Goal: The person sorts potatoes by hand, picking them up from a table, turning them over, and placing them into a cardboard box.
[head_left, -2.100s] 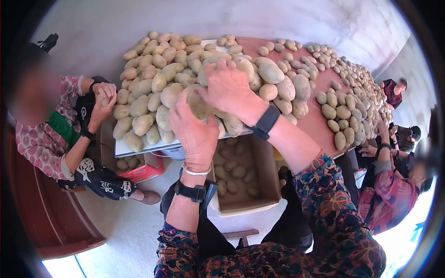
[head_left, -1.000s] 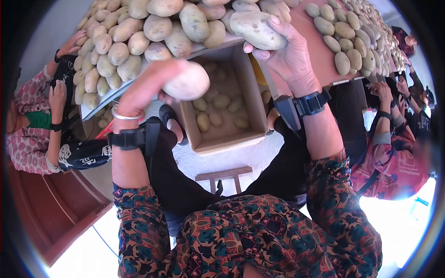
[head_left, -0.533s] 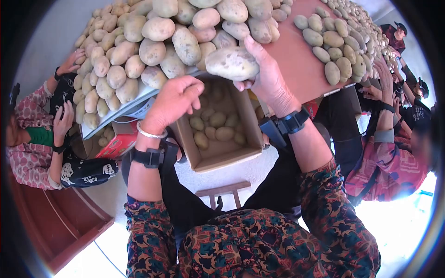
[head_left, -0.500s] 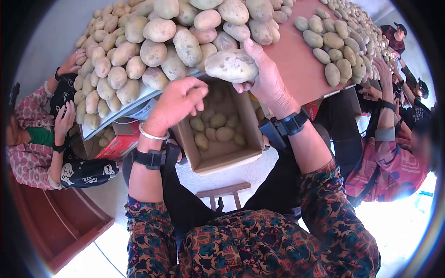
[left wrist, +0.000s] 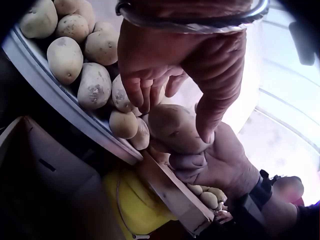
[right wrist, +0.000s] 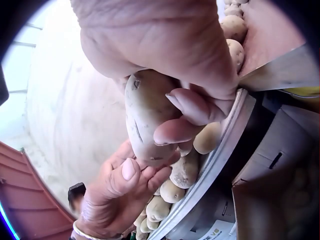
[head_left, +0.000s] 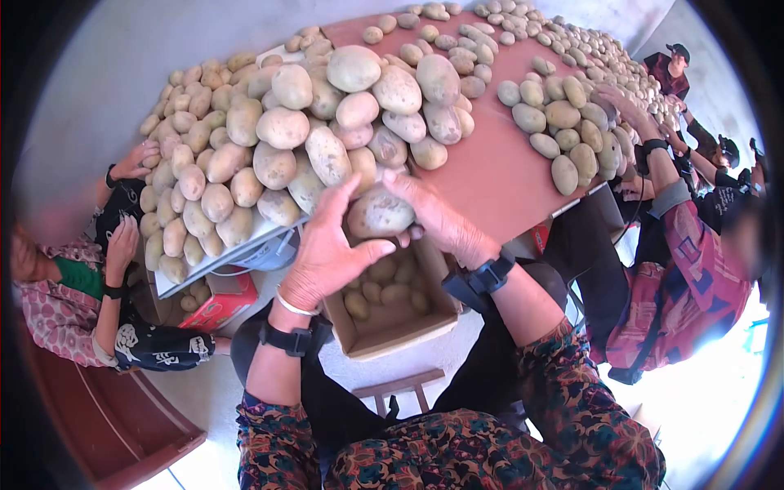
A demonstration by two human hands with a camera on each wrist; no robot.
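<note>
My right hand (head_left: 437, 216) grips a large pale potato (head_left: 381, 214) with dark blemishes, held in front of the table's edge. In the right wrist view its fingers (right wrist: 182, 131) curl round one side of that potato. My left hand (head_left: 327, 245) comes up to the other end, thumb and fingers spread and relaxed. Seen from the left wrist, its thumb (left wrist: 214, 112) overlaps the potato's near side. A big heap of potatoes (head_left: 282, 131) on the white board lies just beyond both hands. Below them, a cardboard box (head_left: 400, 331) holds several potatoes.
A second pile of potatoes (head_left: 563, 122) lies on the reddish tabletop (head_left: 482, 184) to the right. At the left a person in a pink patterned sleeve (head_left: 69, 282) sits by a red carton (head_left: 220, 302). Another person in a red-patterned shirt (head_left: 678, 282) works on the right.
A potato that was in my left hand has left it. The right hand keeps its potato and has come down toward the left hand, which has opened beside it. The head view has tilted up.
</note>
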